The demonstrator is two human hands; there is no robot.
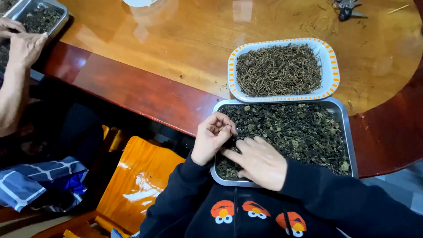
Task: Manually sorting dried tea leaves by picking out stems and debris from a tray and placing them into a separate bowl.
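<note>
Head view, left hand (212,137): raised over the near-left corner of the rectangular shiny metal tray (348,132), fingers curled inward in a pinch; grip apparently clenched on a small bit of leaf, too small to make out.
Head view, right hand (257,161): palm down, fingers spread flat on the dark dried leaves (295,132) at the tray's near-left end; grip released, nothing held.
Key relation: leaves lying directly under and to the right of both hands, away from the body; tray's long axis running left to right along the tabletop edge; right hand touching the leaves, left hand just above them.
Second dish: rounded rectangular white tray with orange dashed rim (328,57), touching the far side of the metal tray, filled with thin brown dried stems (278,70); farther from both hands, the right hand nearer.
Tabletop: glossy orange-brown wooden tabletop with dark red border (185,48), scattered crumbs about the trays.
Far edge: small dark metal tool (348,9) at top right, well apart.
Left edge: another person's hand (24,46) at a second metal tray of leaves (57,22).
Packages, labels: no labels or signs in sight; glossy orange bag (136,180) below the tabletop at left, blue-and-white patterned cloth (39,180) beside it.
</note>
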